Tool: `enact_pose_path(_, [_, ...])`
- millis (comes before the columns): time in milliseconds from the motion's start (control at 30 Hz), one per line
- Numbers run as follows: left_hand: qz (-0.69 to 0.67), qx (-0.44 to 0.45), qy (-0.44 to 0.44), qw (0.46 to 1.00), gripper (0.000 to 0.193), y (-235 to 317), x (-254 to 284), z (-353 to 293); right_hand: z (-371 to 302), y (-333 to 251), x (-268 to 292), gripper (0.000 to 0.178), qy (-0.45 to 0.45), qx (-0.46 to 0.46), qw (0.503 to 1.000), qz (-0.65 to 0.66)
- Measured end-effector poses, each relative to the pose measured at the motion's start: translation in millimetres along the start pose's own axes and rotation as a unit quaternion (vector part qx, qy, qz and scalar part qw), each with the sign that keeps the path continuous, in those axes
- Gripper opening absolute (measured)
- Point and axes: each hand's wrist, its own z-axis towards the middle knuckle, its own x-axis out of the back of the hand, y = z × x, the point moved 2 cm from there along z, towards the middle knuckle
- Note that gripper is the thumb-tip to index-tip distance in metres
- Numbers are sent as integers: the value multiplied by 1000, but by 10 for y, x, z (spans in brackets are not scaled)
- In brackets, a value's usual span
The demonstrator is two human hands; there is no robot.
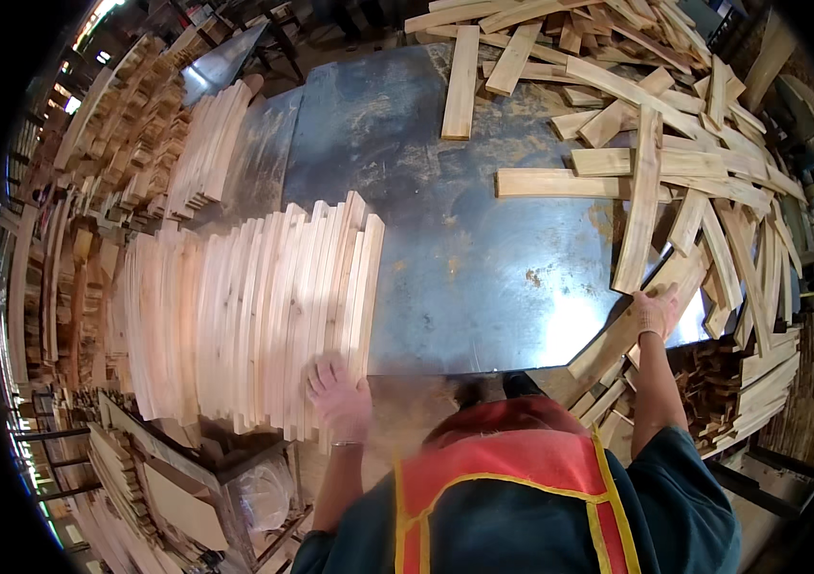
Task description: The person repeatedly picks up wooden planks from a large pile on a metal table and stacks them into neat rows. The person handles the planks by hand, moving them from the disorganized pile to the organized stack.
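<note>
My left hand [338, 394] lies with fingers stretched out against the near end of a row of pale wooden boards [259, 306], which stand on edge, packed side by side. The hand is slightly blurred. On the right, my right hand [656, 312] has its fingers over the edge of a wooden board [608, 343] that slants across the table's front edge. Its thumb side is partly hidden. Another board [638, 206] lies just beyond that hand, with its near end close to the fingers.
A worn metal tabletop [484, 277] stretches between the row and a jumbled heap of loose boards [704, 143] at right. Another stack of boards [211, 153] stands at far left. More cut wood [713, 383] is piled below right, and a wooden frame [225, 478] stands below left.
</note>
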Motion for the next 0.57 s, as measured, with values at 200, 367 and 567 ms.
enact_pose_path(200, [-121,-161,-16,979,88,691,240,52,-282,-56,-644,66,-100,-138,912,373])
enact_pose_path(367, [-213,-265,-76,937,90,1433,424,118,-458,-141,-1101,16,-326,-3,761,560])
enact_pose_path(567, [-194,-332,-156,910,100,2064,399,190,-925,-513,-729,30,-460,-70,672,576])
